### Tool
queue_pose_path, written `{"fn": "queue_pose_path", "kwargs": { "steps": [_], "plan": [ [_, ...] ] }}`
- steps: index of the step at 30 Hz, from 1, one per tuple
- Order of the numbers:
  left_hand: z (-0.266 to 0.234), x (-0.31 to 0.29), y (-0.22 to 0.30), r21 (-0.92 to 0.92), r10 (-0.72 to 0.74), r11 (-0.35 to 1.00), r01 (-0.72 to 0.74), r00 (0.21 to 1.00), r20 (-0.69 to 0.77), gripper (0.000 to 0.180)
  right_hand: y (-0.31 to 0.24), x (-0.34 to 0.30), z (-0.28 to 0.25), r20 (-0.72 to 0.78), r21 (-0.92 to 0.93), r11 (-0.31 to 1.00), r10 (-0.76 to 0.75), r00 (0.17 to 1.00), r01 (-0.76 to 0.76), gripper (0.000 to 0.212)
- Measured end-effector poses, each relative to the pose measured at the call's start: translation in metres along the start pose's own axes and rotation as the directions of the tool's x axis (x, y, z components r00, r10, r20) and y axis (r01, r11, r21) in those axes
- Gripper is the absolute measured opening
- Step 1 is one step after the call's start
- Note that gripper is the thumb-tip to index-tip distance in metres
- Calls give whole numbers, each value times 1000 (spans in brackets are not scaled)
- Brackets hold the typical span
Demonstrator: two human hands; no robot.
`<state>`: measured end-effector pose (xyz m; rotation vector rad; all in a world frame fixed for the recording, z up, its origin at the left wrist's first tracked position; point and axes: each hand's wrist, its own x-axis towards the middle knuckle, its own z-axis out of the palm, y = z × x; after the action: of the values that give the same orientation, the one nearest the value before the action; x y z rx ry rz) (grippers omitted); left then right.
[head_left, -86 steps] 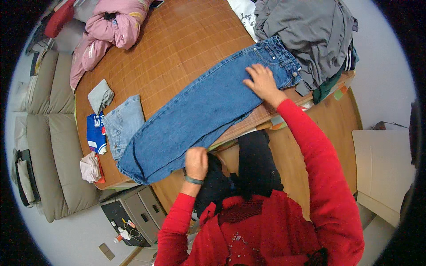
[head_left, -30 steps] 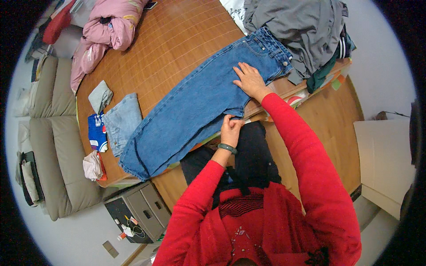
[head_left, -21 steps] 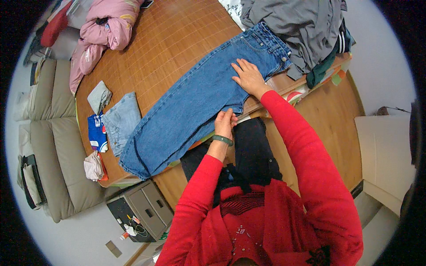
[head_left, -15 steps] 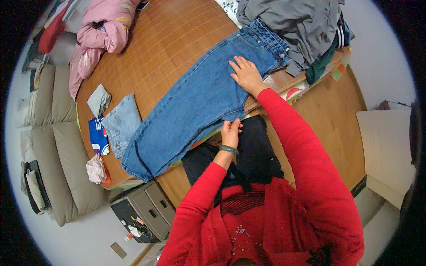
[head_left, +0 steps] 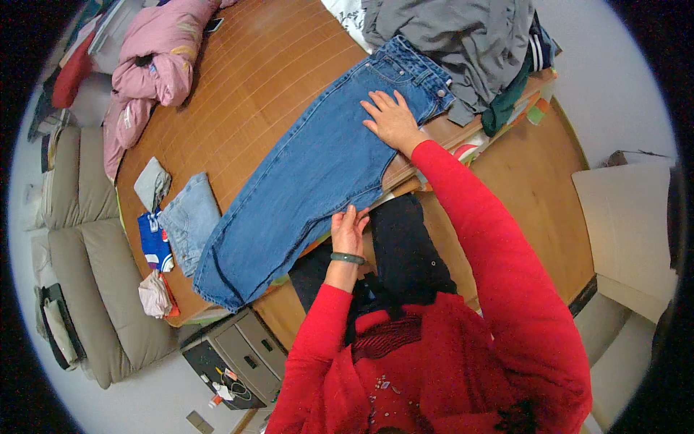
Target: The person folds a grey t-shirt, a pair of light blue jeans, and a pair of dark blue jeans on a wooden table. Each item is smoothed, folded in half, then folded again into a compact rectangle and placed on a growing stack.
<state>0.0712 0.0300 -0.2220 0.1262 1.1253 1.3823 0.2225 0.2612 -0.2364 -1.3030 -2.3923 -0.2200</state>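
A pair of blue jeans [head_left: 303, 166] lies folded lengthwise across the wooden table, its waistband at the far right and its hem end at the near left. My right hand [head_left: 394, 123] rests flat on the denim below the waistband, fingers spread. By the near edge of the jeans is my left hand [head_left: 349, 231], wearing a dark green bangle [head_left: 348, 257]. Its palm is turned partly upward and the fingers are loosely apart, their tips at the denim edge; no cloth shows gripped between them.
Folded light-blue jeans [head_left: 189, 224] and small folded clothes [head_left: 154, 242] lie at the table's left. A pink padded garment [head_left: 155, 61] sits at the far left, and a grey garment pile [head_left: 455, 50] at the far right. Beyond stand a grey sofa [head_left: 108, 289] and a drawer cabinet [head_left: 242, 351].
My left hand has slid left along the near edge of the jeans, its fingers loosening. My right hand stays on the denim, shifted slightly toward the waistband's inner side. The whole view has shifted a little.
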Motion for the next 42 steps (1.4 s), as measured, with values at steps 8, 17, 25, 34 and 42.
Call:
{"fn": "queue_pose_path", "kwargs": {
  "steps": [8,17,25,34,42],
  "plan": [
    [-6,6,1,-100,1,995,-11,995,-95,12,60,4,-18,32,-116,991,66,997,-62,47],
    [-29,3,22,-329,28,944,12,993,115,14,-63,-22,-47,-40,370,902,-222,974,221,37],
    [-40,-15,30,-277,139,956,-100,983,124,10,-73,-42,-22,154,188,979,-106,982,76,38],
    [-89,-7,64,-415,148,889,-193,979,-139,14,-75,-44,-23,230,176,984,-69,971,28,39],
    [-97,-3,74,-450,192,861,-238,970,-147,18,-117,-52,-55,145,438,892,-195,970,114,39]
  ]
}}
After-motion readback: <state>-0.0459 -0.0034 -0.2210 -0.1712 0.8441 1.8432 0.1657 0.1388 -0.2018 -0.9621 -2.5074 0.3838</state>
